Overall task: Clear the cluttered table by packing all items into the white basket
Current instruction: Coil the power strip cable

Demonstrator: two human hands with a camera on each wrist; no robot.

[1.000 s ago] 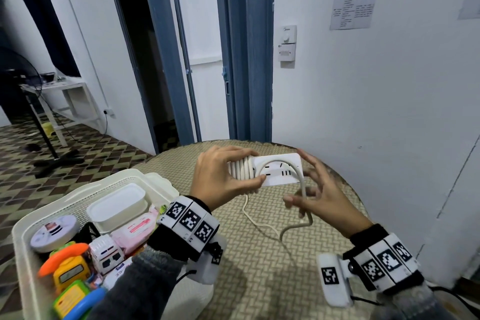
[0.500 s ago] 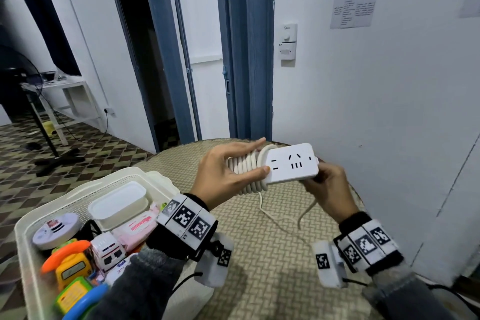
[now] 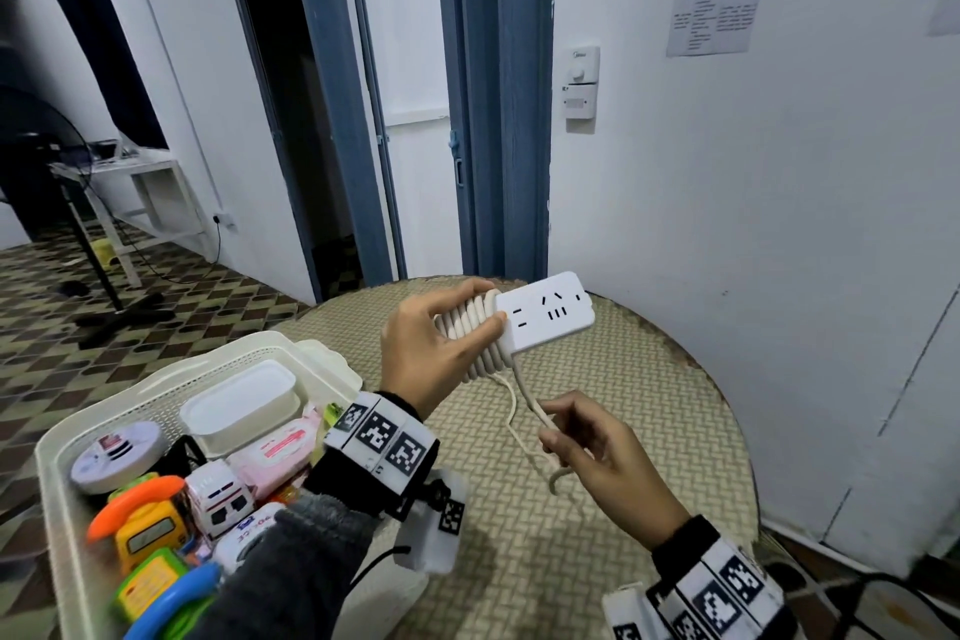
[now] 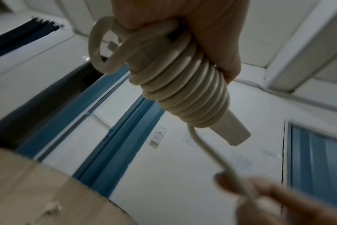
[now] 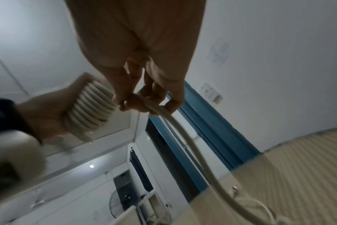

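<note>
Above the table [image 3: 649,431], the left hand [image 3: 426,353] grips the cord-wrapped power strip [image 3: 545,314]; the right hand [image 3: 597,452] pinches its loose cord [image 3: 524,390].

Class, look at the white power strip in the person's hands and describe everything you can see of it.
The power strip is a white, smooth plastic-looking block with dark socket slots on its face. It is held in the air above the round woven-top table, socket face towards the head camera. Its pale cord is wound in tight coils around one end. The left hand grips those coils. A loose length of cord hangs down from the block; the right hand pinches it, and the rest trails onto the table.
</note>
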